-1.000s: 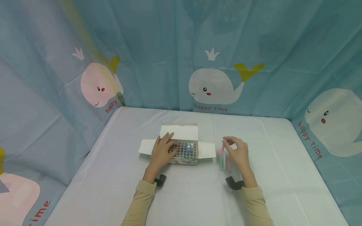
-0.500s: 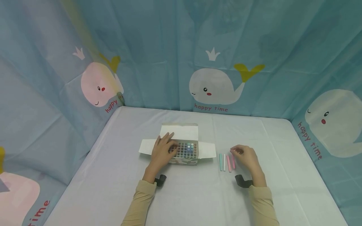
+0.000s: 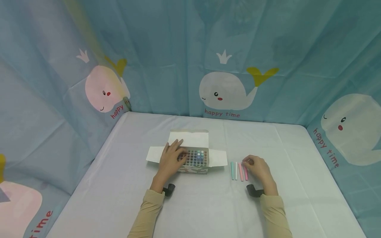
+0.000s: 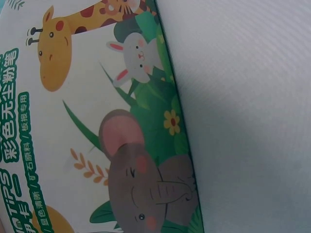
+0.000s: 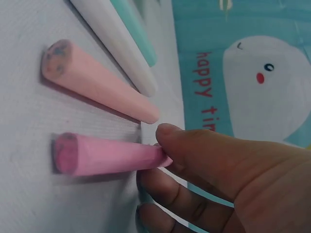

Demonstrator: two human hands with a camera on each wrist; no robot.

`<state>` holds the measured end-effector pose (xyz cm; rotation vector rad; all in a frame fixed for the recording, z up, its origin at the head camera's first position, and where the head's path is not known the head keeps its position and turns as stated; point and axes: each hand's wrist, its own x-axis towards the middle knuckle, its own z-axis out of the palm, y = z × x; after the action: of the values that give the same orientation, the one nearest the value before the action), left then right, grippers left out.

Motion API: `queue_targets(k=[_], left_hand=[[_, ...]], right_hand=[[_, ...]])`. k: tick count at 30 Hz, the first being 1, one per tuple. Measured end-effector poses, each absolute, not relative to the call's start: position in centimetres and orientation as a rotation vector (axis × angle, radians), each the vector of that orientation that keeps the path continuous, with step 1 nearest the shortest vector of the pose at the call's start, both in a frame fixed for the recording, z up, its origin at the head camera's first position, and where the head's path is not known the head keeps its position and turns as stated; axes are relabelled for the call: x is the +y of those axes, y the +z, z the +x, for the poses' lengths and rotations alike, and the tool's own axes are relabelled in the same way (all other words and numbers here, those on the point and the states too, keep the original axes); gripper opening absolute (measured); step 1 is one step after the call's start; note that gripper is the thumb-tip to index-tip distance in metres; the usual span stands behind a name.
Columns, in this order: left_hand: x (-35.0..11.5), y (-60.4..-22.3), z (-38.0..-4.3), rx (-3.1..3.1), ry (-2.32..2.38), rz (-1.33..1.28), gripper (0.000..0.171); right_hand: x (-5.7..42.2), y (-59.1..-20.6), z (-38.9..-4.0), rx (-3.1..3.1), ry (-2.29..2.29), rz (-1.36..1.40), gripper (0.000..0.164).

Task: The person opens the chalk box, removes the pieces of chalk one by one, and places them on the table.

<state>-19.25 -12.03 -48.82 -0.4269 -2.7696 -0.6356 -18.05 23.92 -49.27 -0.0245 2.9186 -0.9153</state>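
Note:
My left hand (image 3: 169,161) rests over the left end of an open chalk box (image 3: 194,170), fingers spread, thumb and index reaching over the rows of chalk tips. The left wrist view shows only the box's printed side, with a giraffe, a rabbit and an elephant (image 4: 133,189). On the white cloth to the right, my right hand (image 3: 259,168) pinches the far end of a bright pink chalk stick (image 5: 109,155) between thumb and fingers. Beside that stick lie a pale pink chalk (image 5: 102,85), a white chalk (image 5: 116,41) and a teal chalk (image 3: 232,171), roughly in a row.
White box flaps stick out to the left, to the back and to the right; the right flap (image 3: 218,158) ends close to the teal chalk. A white cloth (image 3: 202,208) covers the table. Blue curtains (image 3: 166,86) with whale prints hang behind and at both sides.
My right hand has carried the bright pink chalk right and down, laying it beside the pale pink one, then shifted slightly toward the row. My left hand has stayed in place.

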Motion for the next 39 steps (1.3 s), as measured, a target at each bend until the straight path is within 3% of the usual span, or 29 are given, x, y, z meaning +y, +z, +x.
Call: queue_targets(k=[9, 16, 25, 39], left_hand=[[-12.1, -48.9, -19.4, -2.761, -0.636, -0.437, 0.012], [-12.0, -48.9, -19.3, -2.750, -0.638, -0.448, 0.013], [-12.0, -48.9, -19.2, -2.765, -0.645, -0.432, 0.012], [-12.0, -48.7, -19.2, -2.763, -0.644, -0.428, 0.012]], right_hand=[[23.5, -49.2, -18.1, 3.035, -0.940, -0.078, 0.023], [23.4, -54.2, -20.9, 3.270, -0.993, -0.189, 0.032], [17.0, -47.0, -18.3, 3.192, -1.195, -0.374, 0.018], [10.9, -46.3, -19.7, 3.256, -1.071, -0.648, 0.010]])
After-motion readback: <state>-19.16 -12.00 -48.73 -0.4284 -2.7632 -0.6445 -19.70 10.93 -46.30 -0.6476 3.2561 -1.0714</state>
